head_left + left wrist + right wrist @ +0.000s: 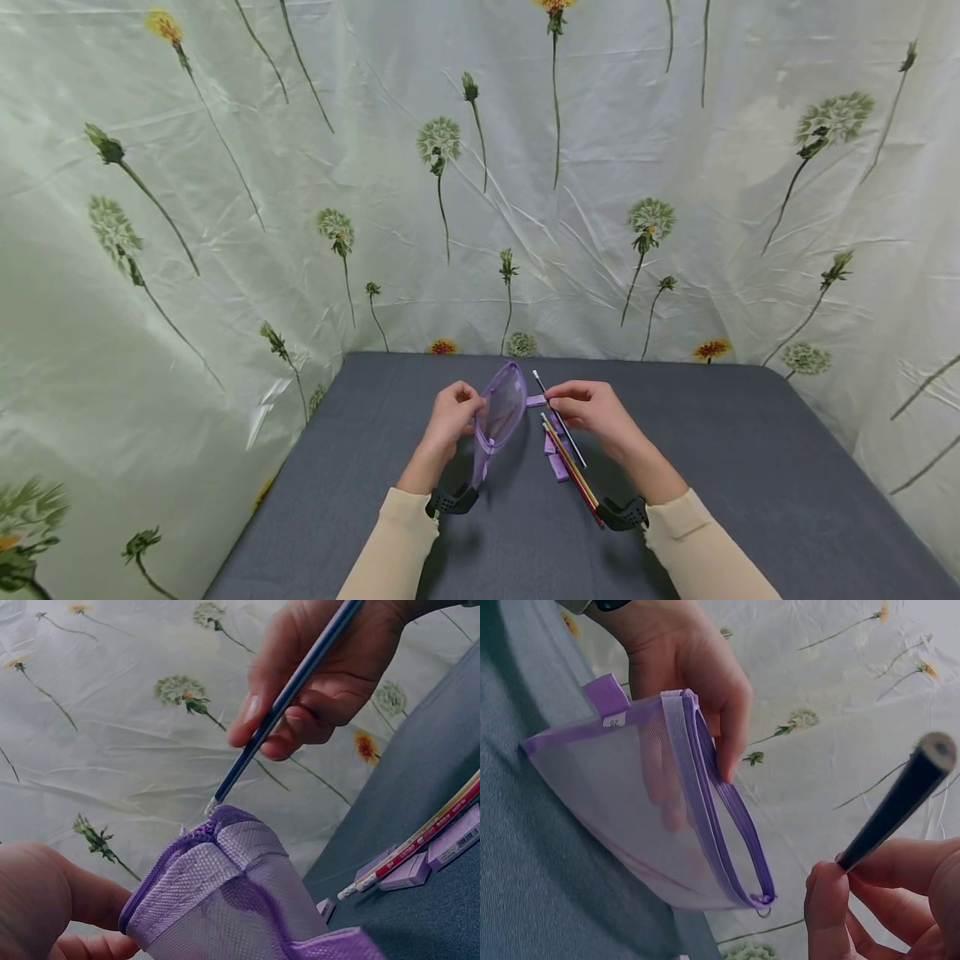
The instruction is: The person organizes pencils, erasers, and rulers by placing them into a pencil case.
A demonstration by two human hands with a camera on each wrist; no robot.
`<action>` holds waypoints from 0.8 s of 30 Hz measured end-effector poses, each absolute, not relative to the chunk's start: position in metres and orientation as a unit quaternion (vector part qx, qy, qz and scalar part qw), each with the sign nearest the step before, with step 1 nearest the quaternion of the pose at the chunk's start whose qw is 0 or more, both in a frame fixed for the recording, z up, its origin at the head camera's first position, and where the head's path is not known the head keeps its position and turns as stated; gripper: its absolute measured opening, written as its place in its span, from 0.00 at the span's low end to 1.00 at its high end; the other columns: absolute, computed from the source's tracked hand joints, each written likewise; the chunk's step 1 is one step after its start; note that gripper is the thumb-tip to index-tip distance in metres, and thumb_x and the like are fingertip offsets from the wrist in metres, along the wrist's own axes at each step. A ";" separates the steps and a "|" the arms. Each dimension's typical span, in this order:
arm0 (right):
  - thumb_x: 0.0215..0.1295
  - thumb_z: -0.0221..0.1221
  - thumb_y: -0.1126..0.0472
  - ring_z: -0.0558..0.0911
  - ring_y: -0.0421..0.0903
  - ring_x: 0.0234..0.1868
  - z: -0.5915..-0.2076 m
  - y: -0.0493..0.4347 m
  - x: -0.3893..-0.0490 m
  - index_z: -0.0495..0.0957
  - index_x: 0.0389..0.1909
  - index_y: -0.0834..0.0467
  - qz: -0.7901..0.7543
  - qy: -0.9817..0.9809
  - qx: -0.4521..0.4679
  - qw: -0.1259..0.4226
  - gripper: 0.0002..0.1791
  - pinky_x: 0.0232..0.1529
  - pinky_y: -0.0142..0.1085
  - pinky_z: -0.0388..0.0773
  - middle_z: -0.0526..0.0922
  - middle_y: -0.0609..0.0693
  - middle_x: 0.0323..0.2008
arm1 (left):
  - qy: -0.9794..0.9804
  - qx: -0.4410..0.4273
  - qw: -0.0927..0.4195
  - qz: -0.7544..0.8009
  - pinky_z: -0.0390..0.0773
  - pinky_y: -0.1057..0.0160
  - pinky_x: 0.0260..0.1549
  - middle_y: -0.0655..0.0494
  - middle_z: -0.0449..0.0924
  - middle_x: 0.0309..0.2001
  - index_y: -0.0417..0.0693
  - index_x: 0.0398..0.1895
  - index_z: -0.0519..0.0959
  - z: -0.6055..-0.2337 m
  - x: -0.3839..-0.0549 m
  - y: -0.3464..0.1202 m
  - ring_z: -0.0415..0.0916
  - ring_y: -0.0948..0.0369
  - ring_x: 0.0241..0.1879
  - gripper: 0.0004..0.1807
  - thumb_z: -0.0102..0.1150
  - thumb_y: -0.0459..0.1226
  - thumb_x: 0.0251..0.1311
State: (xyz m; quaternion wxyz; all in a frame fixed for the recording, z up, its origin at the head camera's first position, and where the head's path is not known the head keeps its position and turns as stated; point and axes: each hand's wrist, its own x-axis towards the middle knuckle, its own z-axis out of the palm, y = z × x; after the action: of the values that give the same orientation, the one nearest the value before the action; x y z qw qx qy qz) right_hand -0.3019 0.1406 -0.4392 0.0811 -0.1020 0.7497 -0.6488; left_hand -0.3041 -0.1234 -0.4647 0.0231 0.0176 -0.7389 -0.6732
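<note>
In the head view my left hand (452,418) grips the rim of a purple mesh zip pouch (504,408) and holds it up, its mouth spread apart. My right hand (597,414) pinches a dark blue pencil (574,448) between thumb and fingers, to the right of the pouch. The left wrist view shows the white-tipped end of this pencil (277,709) right at the zipped corner of the pouch (217,900). From the right wrist, the pouch (622,802) shows a purple side tab, and the pencil's unsharpened end (937,750) points toward the camera.
A yellow pencil (576,471) and a red pencil (442,823) lie side by side on the dark grey table (322,517). Several small purple boxes (558,468) lie under and beside them. A curtain (390,167) with dandelion prints hangs behind the table.
</note>
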 end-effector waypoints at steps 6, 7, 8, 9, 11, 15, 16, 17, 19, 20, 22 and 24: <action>0.66 0.66 0.61 0.83 0.50 0.36 -0.438 0.130 -0.303 0.84 0.49 0.65 -0.665 0.737 -0.088 0.085 0.15 0.40 0.41 0.83 0.85 0.61 0.44 | -0.743 0.009 0.022 -0.669 0.80 0.58 0.26 0.51 0.74 0.33 0.43 0.32 0.73 -0.464 -0.304 -0.121 0.74 0.55 0.34 0.07 0.61 0.33 0.65; 0.66 0.66 0.61 0.83 0.49 0.35 -0.438 0.128 -0.303 0.84 0.50 0.66 -0.665 0.737 -0.086 0.085 0.15 0.40 0.40 0.83 0.85 0.61 0.43 | -0.742 0.007 0.022 -0.670 0.80 0.59 0.26 0.51 0.74 0.33 0.43 0.32 0.73 -0.464 -0.304 -0.120 0.74 0.55 0.34 0.07 0.61 0.33 0.65; 0.66 0.66 0.61 0.83 0.48 0.33 -0.438 0.127 -0.304 0.83 0.50 0.67 -0.666 0.736 -0.084 0.085 0.16 0.39 0.40 0.83 0.86 0.60 0.43 | -0.741 0.005 0.022 -0.671 0.80 0.59 0.26 0.51 0.74 0.33 0.43 0.32 0.73 -0.465 -0.304 -0.120 0.74 0.55 0.34 0.07 0.61 0.33 0.65; 0.66 0.66 0.62 0.83 0.47 0.33 -0.438 0.125 -0.304 0.83 0.51 0.67 -0.665 0.737 -0.083 0.086 0.17 0.38 0.40 0.83 0.86 0.60 0.42 | -0.739 0.004 0.021 -0.673 0.80 0.59 0.26 0.51 0.74 0.33 0.43 0.32 0.73 -0.465 -0.304 -0.120 0.74 0.55 0.33 0.07 0.61 0.33 0.65; 0.66 0.66 0.62 0.83 0.47 0.32 -0.437 0.122 -0.306 0.83 0.51 0.68 -0.666 0.737 -0.081 0.088 0.17 0.38 0.39 0.83 0.85 0.60 0.43 | -0.739 0.000 0.020 -0.674 0.79 0.60 0.25 0.51 0.75 0.33 0.43 0.32 0.73 -0.465 -0.304 -0.119 0.74 0.56 0.33 0.07 0.61 0.33 0.65; 0.66 0.65 0.63 0.84 0.47 0.33 -0.436 0.117 -0.309 0.82 0.52 0.69 -0.668 0.734 -0.079 0.095 0.17 0.38 0.40 0.84 0.84 0.64 0.46 | -0.738 -0.009 0.021 -0.675 0.78 0.60 0.24 0.51 0.75 0.32 0.42 0.31 0.74 -0.466 -0.304 -0.118 0.73 0.58 0.31 0.07 0.61 0.32 0.65; 0.67 0.64 0.63 0.84 0.47 0.33 -0.436 0.116 -0.310 0.82 0.52 0.69 -0.668 0.733 -0.078 0.096 0.17 0.38 0.40 0.84 0.84 0.64 0.46 | -0.738 -0.009 0.022 -0.674 0.78 0.59 0.24 0.51 0.75 0.32 0.42 0.31 0.74 -0.466 -0.304 -0.117 0.73 0.58 0.30 0.07 0.61 0.32 0.64; 0.67 0.64 0.63 0.84 0.47 0.33 -0.437 0.115 -0.311 0.82 0.52 0.69 -0.667 0.735 -0.076 0.096 0.17 0.38 0.39 0.83 0.85 0.63 0.46 | -0.739 -0.010 0.023 -0.674 0.78 0.58 0.24 0.51 0.75 0.31 0.42 0.31 0.74 -0.466 -0.304 -0.117 0.73 0.58 0.30 0.07 0.61 0.32 0.64; 0.67 0.64 0.63 0.83 0.46 0.32 -0.437 0.113 -0.313 0.82 0.51 0.68 -0.664 0.738 -0.073 0.097 0.16 0.37 0.39 0.83 0.85 0.62 0.44 | -0.738 -0.011 0.025 -0.674 0.79 0.56 0.25 0.51 0.74 0.31 0.42 0.31 0.74 -0.466 -0.304 -0.116 0.73 0.56 0.31 0.07 0.62 0.32 0.64; 0.67 0.64 0.63 0.82 0.46 0.31 -0.438 0.112 -0.314 0.82 0.51 0.68 -0.664 0.738 -0.070 0.098 0.16 0.37 0.38 0.83 0.85 0.61 0.44 | -0.739 -0.010 0.027 -0.673 0.80 0.56 0.25 0.51 0.74 0.31 0.42 0.31 0.74 -0.466 -0.304 -0.115 0.74 0.55 0.32 0.07 0.62 0.32 0.64; 0.66 0.65 0.63 0.82 0.45 0.31 -0.437 0.110 -0.316 0.84 0.49 0.66 -0.666 0.737 -0.065 0.100 0.14 0.36 0.39 0.82 0.85 0.61 0.43 | -0.739 -0.007 0.029 -0.673 0.80 0.56 0.25 0.51 0.74 0.31 0.43 0.31 0.74 -0.466 -0.304 -0.114 0.75 0.51 0.34 0.07 0.62 0.31 0.63; 0.66 0.65 0.64 0.82 0.45 0.31 -0.436 0.107 -0.318 0.85 0.48 0.65 -0.669 0.734 -0.062 0.103 0.12 0.37 0.40 0.83 0.85 0.61 0.44 | -0.737 -0.004 0.033 -0.675 0.80 0.57 0.24 0.51 0.75 0.31 0.42 0.31 0.74 -0.466 -0.304 -0.113 0.75 0.47 0.36 0.07 0.62 0.31 0.63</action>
State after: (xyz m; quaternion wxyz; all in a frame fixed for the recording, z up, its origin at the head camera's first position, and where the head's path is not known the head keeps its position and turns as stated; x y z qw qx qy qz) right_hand -0.3182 0.1072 -0.4363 0.1033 -0.0622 0.7338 -0.6686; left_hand -0.3037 -0.1131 -0.4662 0.0325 -0.0045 -0.7371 -0.6749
